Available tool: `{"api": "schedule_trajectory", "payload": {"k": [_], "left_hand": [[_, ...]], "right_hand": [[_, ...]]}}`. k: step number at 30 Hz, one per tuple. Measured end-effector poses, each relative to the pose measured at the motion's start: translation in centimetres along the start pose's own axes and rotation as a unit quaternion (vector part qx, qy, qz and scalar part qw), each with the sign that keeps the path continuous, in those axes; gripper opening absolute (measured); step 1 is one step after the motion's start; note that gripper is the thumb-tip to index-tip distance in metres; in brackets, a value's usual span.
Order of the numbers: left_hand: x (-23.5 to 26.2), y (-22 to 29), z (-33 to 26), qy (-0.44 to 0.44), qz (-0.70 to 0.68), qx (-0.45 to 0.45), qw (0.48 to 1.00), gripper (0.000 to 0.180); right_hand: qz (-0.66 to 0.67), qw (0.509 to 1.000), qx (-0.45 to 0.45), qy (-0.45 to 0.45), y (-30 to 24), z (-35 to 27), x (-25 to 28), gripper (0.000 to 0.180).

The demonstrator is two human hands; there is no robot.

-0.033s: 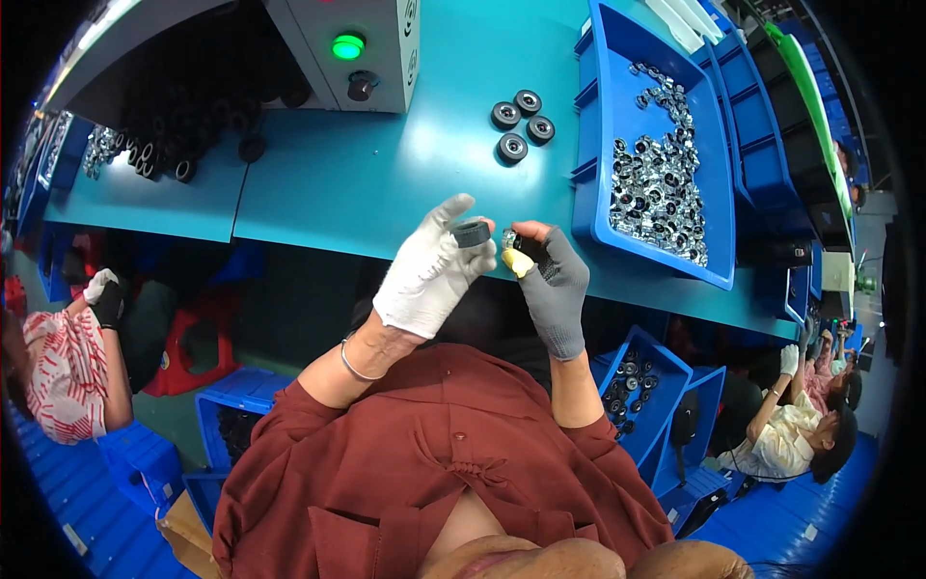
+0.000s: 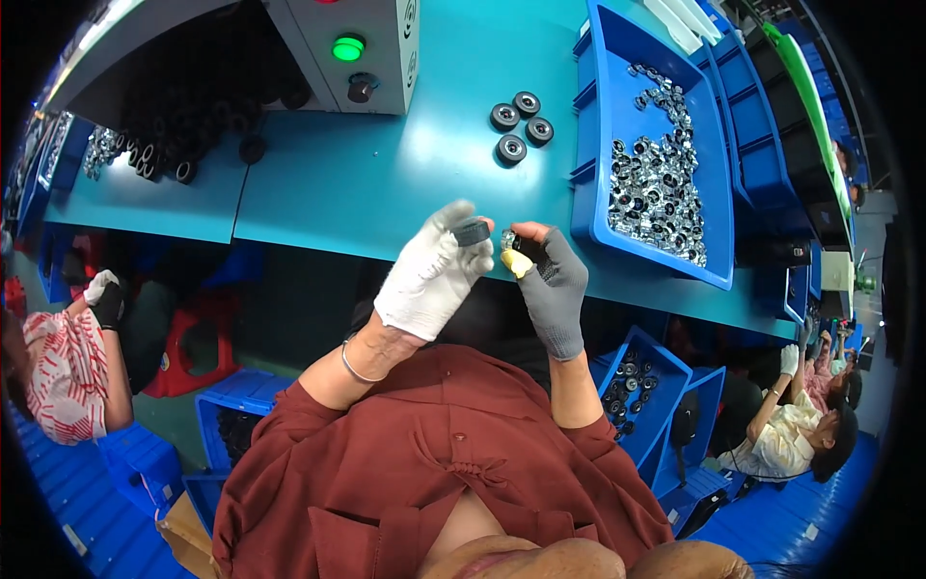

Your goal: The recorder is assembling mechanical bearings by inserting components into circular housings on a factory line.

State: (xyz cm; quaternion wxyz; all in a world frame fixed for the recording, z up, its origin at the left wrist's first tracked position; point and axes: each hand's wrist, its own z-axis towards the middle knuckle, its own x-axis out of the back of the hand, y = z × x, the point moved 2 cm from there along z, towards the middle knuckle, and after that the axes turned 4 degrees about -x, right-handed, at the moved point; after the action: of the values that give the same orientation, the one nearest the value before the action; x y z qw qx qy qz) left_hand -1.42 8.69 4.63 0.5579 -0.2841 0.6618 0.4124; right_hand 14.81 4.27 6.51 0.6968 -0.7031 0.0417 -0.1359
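My left hand (image 2: 424, 278), in a white glove, is closed around a small black tyre (image 2: 472, 234) at its fingertips. Opposite it, my right hand (image 2: 559, 289) wears a grey glove with bare or covered fingertips, one wrapped in yellow. Between its thumb and fingers is a small shiny silver wheel hub (image 2: 508, 239), partly hidden. A narrow gap separates tyre and hub, just over the table's front edge. Beyond my hands, several assembled black wheels (image 2: 511, 149) with silver centres lie grouped on the teal table (image 2: 386, 183).
A blue tray (image 2: 656, 262) of silver hubs stands at right. A grey machine (image 2: 381, 58) with a lit green button is at back left, near loose black tyres (image 2: 183, 171). A blue bin (image 2: 666, 357) holding wheels sits below right. Other people work at both sides.
The fingers of my left hand have shifted slightly and the tyre in them is tilted a little. My right hand stays nearly still with the hub.
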Motion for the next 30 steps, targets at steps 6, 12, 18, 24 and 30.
{"api": "schedule_trajectory", "payload": {"k": [6, 12, 18, 24, 30], "left_hand": [[-0.7, -0.7, -0.8, 0.092, -0.220, 0.063, 0.969, 0.038], [-1.0, -1.1, -1.0, 0.146, -0.206, 0.067, 0.965, 0.043], [-0.4, -1.0, -1.1, 0.082, -0.140, 0.080, 0.984, 0.046], [-0.1, -0.9, -0.9, 0.034, -0.076, 0.071, 0.994, 0.049], [-0.2, -1.0, -0.5, 0.053, -0.051, 0.059, 0.996, 0.048]], "right_hand": [[-0.004, 1.000, 0.008, 0.007, -0.1, -0.1, -0.3, 0.029], [-0.025, 0.999, 0.030, 0.008, 0.3, 0.1, -0.2, 0.029], [-0.023, 0.999, 0.040, 0.007, 0.5, 0.1, -0.1, 0.031], [-0.044, 0.999, 0.027, -0.013, 0.3, 0.0, -0.1, 0.030], [-0.032, 0.999, 0.030, 0.003, 0.6, 0.0, -0.3, 0.030]]}}
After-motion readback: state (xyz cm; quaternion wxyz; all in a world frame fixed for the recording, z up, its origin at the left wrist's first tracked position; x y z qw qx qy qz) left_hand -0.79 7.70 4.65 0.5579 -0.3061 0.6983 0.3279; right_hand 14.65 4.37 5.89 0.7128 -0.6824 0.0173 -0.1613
